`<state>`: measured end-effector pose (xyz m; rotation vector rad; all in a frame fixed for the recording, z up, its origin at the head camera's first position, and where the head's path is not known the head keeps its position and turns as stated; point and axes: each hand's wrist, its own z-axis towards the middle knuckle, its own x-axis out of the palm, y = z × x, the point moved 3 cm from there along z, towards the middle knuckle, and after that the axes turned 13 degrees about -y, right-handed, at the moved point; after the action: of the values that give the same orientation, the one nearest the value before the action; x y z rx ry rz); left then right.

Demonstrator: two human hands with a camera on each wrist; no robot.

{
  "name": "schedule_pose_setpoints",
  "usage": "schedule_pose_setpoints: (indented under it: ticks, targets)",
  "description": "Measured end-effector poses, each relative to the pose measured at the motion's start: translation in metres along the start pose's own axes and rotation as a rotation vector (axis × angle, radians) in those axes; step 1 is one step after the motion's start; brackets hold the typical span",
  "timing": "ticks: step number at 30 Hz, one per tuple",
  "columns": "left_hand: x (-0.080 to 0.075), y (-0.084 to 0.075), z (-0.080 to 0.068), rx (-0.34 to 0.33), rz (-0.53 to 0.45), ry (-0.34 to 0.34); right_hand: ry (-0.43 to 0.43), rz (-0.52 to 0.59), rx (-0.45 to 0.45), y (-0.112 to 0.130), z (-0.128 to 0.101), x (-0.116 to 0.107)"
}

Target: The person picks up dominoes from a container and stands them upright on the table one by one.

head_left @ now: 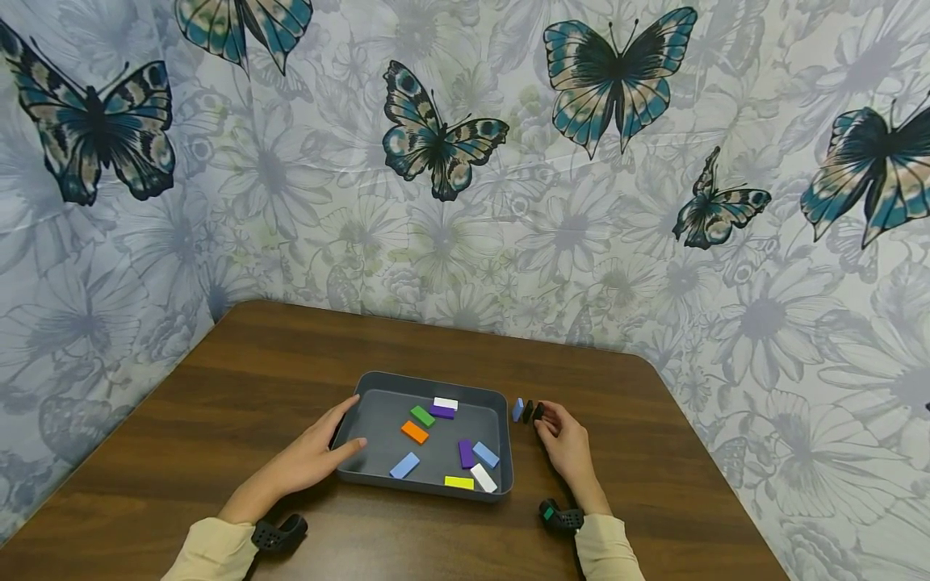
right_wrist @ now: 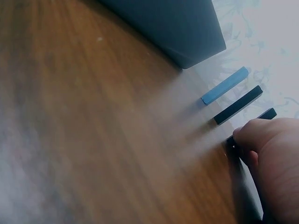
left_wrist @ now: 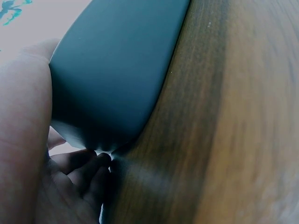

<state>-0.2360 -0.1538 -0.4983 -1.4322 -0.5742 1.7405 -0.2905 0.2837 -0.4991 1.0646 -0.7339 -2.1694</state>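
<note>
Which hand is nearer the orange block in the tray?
Left. The left hand rests on the tray's left rim, beside the orange block; the right hand is outside the tray, pinching a black block.

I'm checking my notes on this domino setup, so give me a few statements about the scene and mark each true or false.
1. The left hand rests on the near left corner of the gray tray. True.
2. Three blocks stand on edge on the table to the right of the tray. True: a blue block, a black block, and another black block pinched by the right hand.
3. The tray holds only black blocks. False: it holds colored ones, such as the orange block and green block.
4. The right hand is inside the tray. False: it is on the table beside it.
</note>
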Motion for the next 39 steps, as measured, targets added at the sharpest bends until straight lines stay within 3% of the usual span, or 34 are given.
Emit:
schedule_pose_setpoints:
  ticks: [15,31,39]
  targets:
    - [0.001,-0.001,0.0,-0.008,-0.006,0.004,0.034,-0.07,-0.037,-0.003,-0.004,0.002]
    - [0.0,-0.002,0.001,-0.008,-0.01,-0.024,0.041,-0.011,-0.087,0.004,-0.01,-0.006]
    - [0.001,-0.001,-0.003,-0.033,-0.016,0.0,0.042,-0.022,-0.062,0.004,-0.017,-0.007]
